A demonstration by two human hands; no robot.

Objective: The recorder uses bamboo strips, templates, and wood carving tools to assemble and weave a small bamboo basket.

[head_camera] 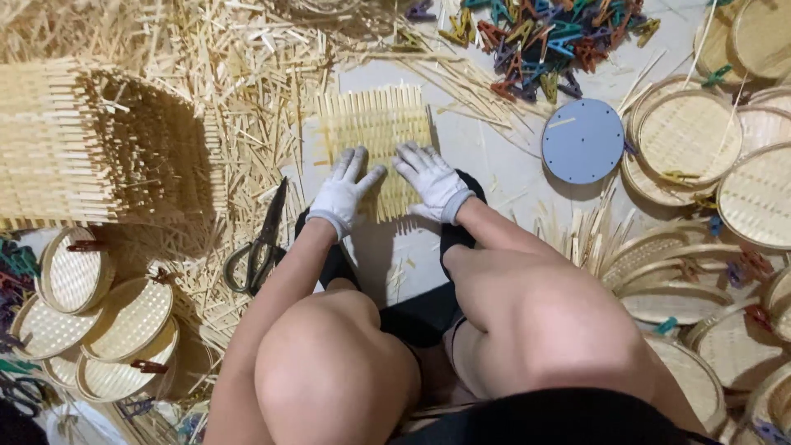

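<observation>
Two gloved hands, my left point(344, 194) and right point(430, 183), press open-fingered on the woven mat point(375, 132) lying on the floor point(494, 165) before my knees, scissors point(262, 241) beside, mid-weaving; squaring strips likely comes next.

Woven mat point(375, 132) on floor under both hands, scissors point(262, 243) left, round disc point(582, 141) right, clips point(548, 37) beyond.

Both gloved hands, left hand point(346, 192) and right hand point(432, 180), press flat on a woven mat point(375, 124). Scissors point(262, 243) lie just left.
</observation>
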